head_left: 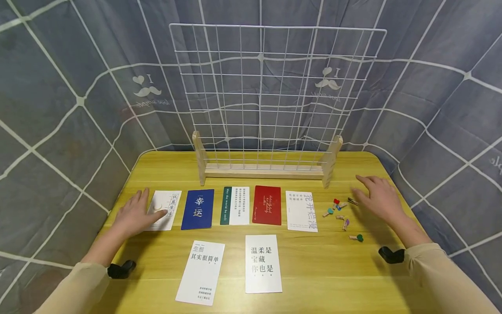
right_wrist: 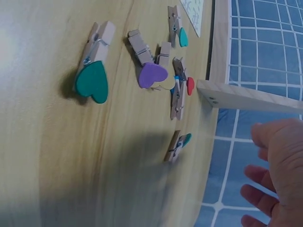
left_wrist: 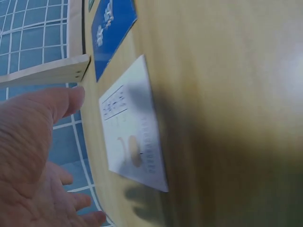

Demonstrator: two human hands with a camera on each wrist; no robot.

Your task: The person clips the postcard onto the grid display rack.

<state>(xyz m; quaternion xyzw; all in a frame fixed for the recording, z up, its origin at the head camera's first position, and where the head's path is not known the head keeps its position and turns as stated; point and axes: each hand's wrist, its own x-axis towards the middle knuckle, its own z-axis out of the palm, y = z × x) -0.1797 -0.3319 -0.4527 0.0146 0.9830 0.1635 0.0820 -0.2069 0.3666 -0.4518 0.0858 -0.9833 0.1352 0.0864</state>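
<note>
White crescent-moon card (head_left: pixel 166 203) is lying on the table (head_left: pixel 149 270) beneath the spread left hand (head_left: pixel 133 214), apart from it; heart-topped clothespins (right_wrist: pixel 152 74) are scattered left of the right hand (head_left: pixel 378 198), whose fingers are loosely extended. In the head view, the card's left edge is partly hidden; overlapped clothespins are hard to separate. Boxed characters are printed on the card; green, purple and red hearts are seen.

Grey-blue cloth (head_left: pixel 51 117) hangs behind and along both sides of the surface (head_left: pixel 333 272), crossed by a wide white grid (head_left: pixel 80 101) and printed with moustaches (head_left: pixel 147 91). The surface is yellow wood-grain with rounded far corners, showing pale glare (left_wrist: pixel 296 68) at one edge of the left wrist view.
</note>
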